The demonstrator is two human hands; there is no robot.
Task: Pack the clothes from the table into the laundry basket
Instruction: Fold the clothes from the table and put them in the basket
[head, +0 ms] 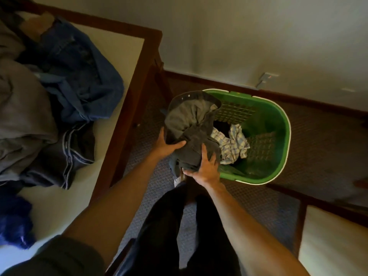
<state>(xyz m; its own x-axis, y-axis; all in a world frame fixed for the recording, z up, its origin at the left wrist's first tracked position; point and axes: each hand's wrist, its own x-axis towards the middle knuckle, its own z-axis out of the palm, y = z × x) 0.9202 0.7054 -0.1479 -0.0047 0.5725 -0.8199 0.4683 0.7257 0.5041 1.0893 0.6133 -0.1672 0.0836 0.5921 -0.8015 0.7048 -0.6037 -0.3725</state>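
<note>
Left hand (166, 143): fingers and thumb curled round the near-left side of a bundled grey garment (191, 126), thumb lying across its top.
Right hand (206, 166): fingers spread and bent over the near end of the same bundle, gripping it from the right.
Grey garment: crumpled, held between both hands above the left rim of the laundry basket (278, 114); its upper folds hang over that rim, its lower end reaches down toward the carpet.
Laundry basket: green plastic, lattice walls, pale rim edge, standing on the carpet just right of the worktop. Inside lies a checked cloth (232, 144) in pale blue and yellow, with a dark item partly under it.
Worktop (127, 56): pale top, dark wooden frame, left of the basket. On it: a blue denim piece (79, 76), a grey heap (22, 108), a dark garment with striped bands (73, 154), and a bright blue item (14, 222) at the near edge.
Floor: dark patterned carpet (318, 146).
Wall: cream (239, 36), dark skirting board, a white socket (265, 79) low down.
</note>
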